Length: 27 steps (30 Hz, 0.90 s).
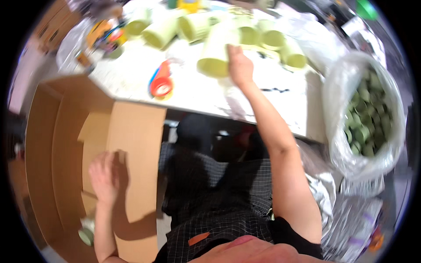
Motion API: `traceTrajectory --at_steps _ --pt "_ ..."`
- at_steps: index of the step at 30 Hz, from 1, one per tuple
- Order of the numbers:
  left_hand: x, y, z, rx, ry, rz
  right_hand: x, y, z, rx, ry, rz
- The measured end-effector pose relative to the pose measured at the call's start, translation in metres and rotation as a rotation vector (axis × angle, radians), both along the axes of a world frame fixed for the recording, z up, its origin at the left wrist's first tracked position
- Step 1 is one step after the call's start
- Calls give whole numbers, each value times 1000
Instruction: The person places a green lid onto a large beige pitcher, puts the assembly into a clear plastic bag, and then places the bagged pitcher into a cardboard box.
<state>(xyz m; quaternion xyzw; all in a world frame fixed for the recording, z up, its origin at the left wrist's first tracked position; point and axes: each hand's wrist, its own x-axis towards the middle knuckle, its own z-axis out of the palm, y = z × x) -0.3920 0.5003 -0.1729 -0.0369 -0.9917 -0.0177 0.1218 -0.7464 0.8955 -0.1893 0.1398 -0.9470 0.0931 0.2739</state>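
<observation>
Seemingly right hand [239, 66] on cup stack [215, 51]

Bare tabletop [193, 90] between tape dispenser [161, 83] and cup stacks [245, 35]; bulging bag [366, 116] crowding the right.

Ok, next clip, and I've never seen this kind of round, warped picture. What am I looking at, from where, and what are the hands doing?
There is one picture, from a wide fisheye camera worn on a person's head, looking down, so straight edges bend. No machine: both bare hands are the wearer's own. The right hand reaches onto the white table and grips a pale green stack of cups; more such stacks lie behind it, and a red tape dispenser lies nearer. The left hand rests on a flap of an open cardboard box beside the table. At right, a clear plastic bag is full of green cups.
</observation>
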Motion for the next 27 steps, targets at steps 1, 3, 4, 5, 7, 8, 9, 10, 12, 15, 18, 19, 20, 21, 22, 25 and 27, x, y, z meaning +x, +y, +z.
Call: traceTrajectory --at_steps 1,3,4,5,7,8,9,10,12,15,18,19,20,21,22,25,27 --pt "-22 30 2 -1 80 -136 13 -5 4 -123 58 128" --pt "-62 89 0 -6 225 -352 58 -20 28 -317 -34 258" --pt "-85 120 -1 -7 291 -430 78 -17 37 -363 -13 318" --pt "-105 141 5 -144 280 -505 103 -7 58 -345 -166 344" --pt "-126 179 14 -283 293 -721 148 32 86 -369 -465 410" --pt "-133 188 17 -337 308 -826 164 62 101 -414 -590 476" --pt "-138 199 24 -301 374 -886 178 96 93 -584 -543 488" --pt "-140 205 32 -227 354 -877 194 129 96 -712 -513 324" --pt "-142 207 49 -89 301 -850 201 223 81 -966 -189 6" --pt "-136 197 46 624 152 -544 192 372 76 -648 195 -541" --pt "-128 190 9 1420 43 -25 142 461 92 -100 317 -684" --pt "-126 199 5 1524 -5 -22 125 480 92 70 344 -735" --pt "-124 209 3 1629 -55 -22 108 494 89 84 266 -751" --pt "-122 212 -10 1707 -122 -43 87 507 75 88 184 -765" --pt "-124 215 -25 1783 -202 -56 68 515 61 98 89 -775" --pt "-119 266 -40 1991 -225 18 60 531 29 57 77 -862" --pt "-120 287 -35 2115 -236 31 59 516 34 -152 222 -858"
